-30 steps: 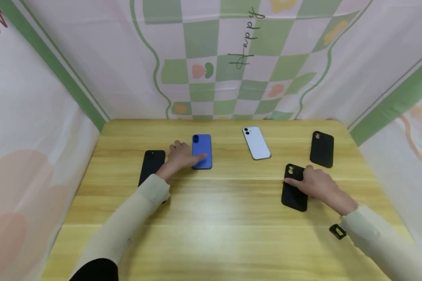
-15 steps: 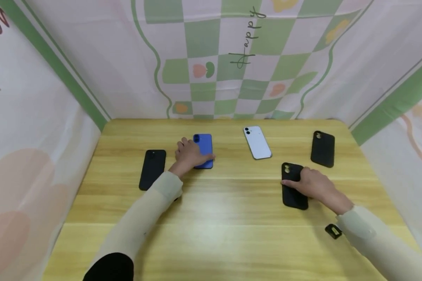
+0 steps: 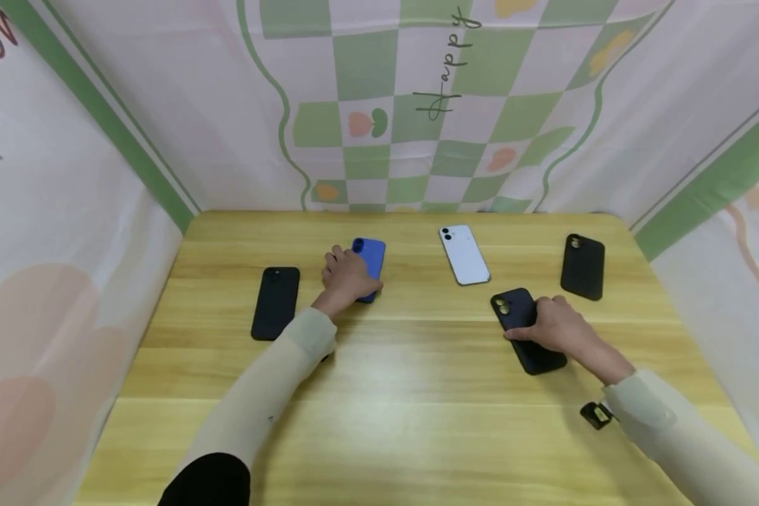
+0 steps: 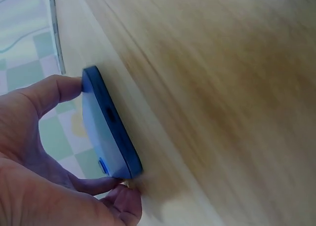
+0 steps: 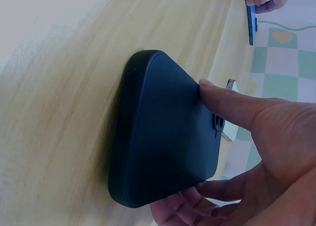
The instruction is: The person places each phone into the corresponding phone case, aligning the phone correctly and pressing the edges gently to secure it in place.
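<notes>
In the head view my left hand (image 3: pixel 348 275) grips a blue smartphone (image 3: pixel 374 256) that lies back up, its camera end away from me. The left wrist view has the thumb on one long edge of the blue phone (image 4: pixel 106 132) and fingers at the other. Farther right, my right hand (image 3: pixel 559 327) holds a black phone case (image 3: pixel 517 309) by its two long sides, its camera cutout end pointing to the back left. Seen from the right wrist, the smooth back of the case (image 5: pixel 165 132) faces up between thumb and fingers, close over the wooden table.
A black phone (image 3: pixel 275 302) lies left of the left forearm. At the back are a white phone (image 3: pixel 465 254) and another black phone case (image 3: pixel 583 267). Patterned cloth (image 3: pixel 417 133) hangs behind the wooden table (image 3: pixel 379 422) and along both sides.
My left hand has moved right, and its thumb has gone to the blue phone's right edge; the phone now slants. My right hand has turned the black case, its camera end swinging left.
</notes>
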Demonstrator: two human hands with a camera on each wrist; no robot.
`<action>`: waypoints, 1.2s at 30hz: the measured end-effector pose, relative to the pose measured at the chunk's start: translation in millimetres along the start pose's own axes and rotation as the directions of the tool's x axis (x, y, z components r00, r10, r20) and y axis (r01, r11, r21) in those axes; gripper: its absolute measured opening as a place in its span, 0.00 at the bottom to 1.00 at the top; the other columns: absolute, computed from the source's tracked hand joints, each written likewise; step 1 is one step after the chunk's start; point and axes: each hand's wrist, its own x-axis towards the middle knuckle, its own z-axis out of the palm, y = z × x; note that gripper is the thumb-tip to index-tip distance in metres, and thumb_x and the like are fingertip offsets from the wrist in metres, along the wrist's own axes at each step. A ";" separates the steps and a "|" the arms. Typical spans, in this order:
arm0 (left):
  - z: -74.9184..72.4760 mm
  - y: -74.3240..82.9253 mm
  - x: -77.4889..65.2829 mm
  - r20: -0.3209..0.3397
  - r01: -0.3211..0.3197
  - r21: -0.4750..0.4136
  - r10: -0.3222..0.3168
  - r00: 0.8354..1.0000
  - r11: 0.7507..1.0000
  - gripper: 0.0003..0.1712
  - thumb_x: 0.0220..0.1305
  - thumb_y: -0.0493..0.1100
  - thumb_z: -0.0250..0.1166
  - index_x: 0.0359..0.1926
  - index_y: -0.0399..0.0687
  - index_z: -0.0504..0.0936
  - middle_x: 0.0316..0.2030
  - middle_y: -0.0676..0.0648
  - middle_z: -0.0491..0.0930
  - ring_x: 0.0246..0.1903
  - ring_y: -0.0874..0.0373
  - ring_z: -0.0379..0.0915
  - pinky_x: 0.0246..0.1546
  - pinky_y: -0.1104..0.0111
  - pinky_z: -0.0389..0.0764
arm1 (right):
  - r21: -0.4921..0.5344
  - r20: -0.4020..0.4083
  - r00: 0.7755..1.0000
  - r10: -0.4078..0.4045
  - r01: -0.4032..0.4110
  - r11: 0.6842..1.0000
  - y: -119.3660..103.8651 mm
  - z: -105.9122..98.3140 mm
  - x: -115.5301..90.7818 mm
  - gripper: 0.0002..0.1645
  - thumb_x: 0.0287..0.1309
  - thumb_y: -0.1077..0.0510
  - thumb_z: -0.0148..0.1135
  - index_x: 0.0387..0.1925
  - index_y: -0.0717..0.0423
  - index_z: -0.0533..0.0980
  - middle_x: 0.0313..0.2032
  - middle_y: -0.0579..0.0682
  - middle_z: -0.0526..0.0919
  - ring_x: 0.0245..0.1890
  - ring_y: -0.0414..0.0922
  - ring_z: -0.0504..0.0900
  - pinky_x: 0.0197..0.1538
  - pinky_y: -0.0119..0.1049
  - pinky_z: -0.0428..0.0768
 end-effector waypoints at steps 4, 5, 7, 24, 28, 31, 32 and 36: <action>1.2 -0.6 2.7 -0.007 0.010 -0.020 -0.010 1.000 1.000 0.48 0.61 0.60 0.78 0.65 0.30 0.69 0.63 0.32 0.61 0.61 0.38 0.59 0.56 0.51 0.73 | -0.005 -0.011 1.000 0.001 -0.001 1.000 0.1 0.8 -0.4 0.54 0.55 0.33 0.78 0.51 0.83 0.72 0.40 0.72 0.75 0.32 0.56 0.75 0.32 0.46 0.78; 1.7 -0.9 3.7 -0.008 0.013 -0.022 -0.013 1.000 1.000 0.48 0.61 0.60 0.78 0.65 0.30 0.69 0.63 0.32 0.61 0.61 0.38 0.59 0.56 0.51 0.73 | -0.006 -0.012 1.000 0.001 -0.001 1.000 0.2 1.0 -0.6 0.55 0.55 0.33 0.78 0.51 0.83 0.72 0.41 0.73 0.75 0.32 0.56 0.75 0.32 0.47 0.79; 2.0 -1.5 5.2 -0.012 0.019 -0.023 -0.020 1.000 1.000 0.49 0.60 0.59 0.79 0.66 0.30 0.68 0.63 0.32 0.60 0.60 0.38 0.60 0.56 0.51 0.73 | -0.006 -0.015 1.000 0.001 -0.002 1.000 0.4 1.1 -1.0 0.55 0.54 0.32 0.78 0.52 0.83 0.72 0.42 0.74 0.75 0.32 0.56 0.76 0.32 0.47 0.79; -0.1 -0.8 5.5 -0.062 0.024 0.004 -0.024 0.998 1.000 0.48 0.54 0.57 0.84 0.63 0.32 0.70 0.58 0.33 0.69 0.53 0.38 0.68 0.56 0.51 0.75 | 0.005 -0.049 0.999 -0.002 0.002 1.000 3.1 5.0 -3.2 0.54 0.54 0.33 0.78 0.53 0.81 0.72 0.44 0.75 0.78 0.33 0.57 0.77 0.33 0.49 0.78; -0.5 -1.7 4.3 -0.069 0.010 -0.014 -0.011 0.998 1.000 0.47 0.54 0.56 0.85 0.61 0.34 0.70 0.55 0.33 0.71 0.52 0.38 0.69 0.56 0.51 0.74 | 0.011 -0.066 0.998 -0.003 0.004 1.000 3.5 6.4 -3.3 0.54 0.53 0.33 0.79 0.53 0.80 0.72 0.44 0.75 0.78 0.33 0.57 0.77 0.33 0.49 0.78; -1.9 -2.3 3.4 -0.060 0.006 -0.026 -0.007 0.998 1.000 0.47 0.55 0.55 0.84 0.62 0.33 0.69 0.54 0.33 0.71 0.53 0.37 0.70 0.57 0.49 0.74 | 0.014 -0.078 0.997 -0.006 0.007 1.000 3.8 7.2 -3.4 0.53 0.53 0.33 0.79 0.52 0.80 0.72 0.42 0.73 0.79 0.33 0.56 0.77 0.33 0.49 0.78; -2.4 -2.3 3.1 -0.055 0.007 -0.023 -0.009 0.998 1.000 0.48 0.55 0.55 0.84 0.63 0.33 0.69 0.55 0.32 0.71 0.53 0.38 0.70 0.57 0.49 0.74 | 0.018 -0.079 0.997 -0.007 0.009 1.000 3.8 7.4 -3.2 0.53 0.53 0.34 0.79 0.52 0.79 0.72 0.41 0.71 0.79 0.32 0.56 0.77 0.32 0.48 0.78; -4.0 -2.7 3.6 -0.030 0.010 -0.037 -0.011 0.999 0.999 0.50 0.57 0.54 0.83 0.67 0.30 0.68 0.57 0.31 0.70 0.54 0.39 0.72 0.58 0.50 0.78 | 0.031 -0.071 0.997 -0.005 0.007 1.000 3.7 6.8 -3.9 0.54 0.53 0.33 0.79 0.54 0.79 0.71 0.38 0.68 0.81 0.30 0.54 0.77 0.30 0.44 0.76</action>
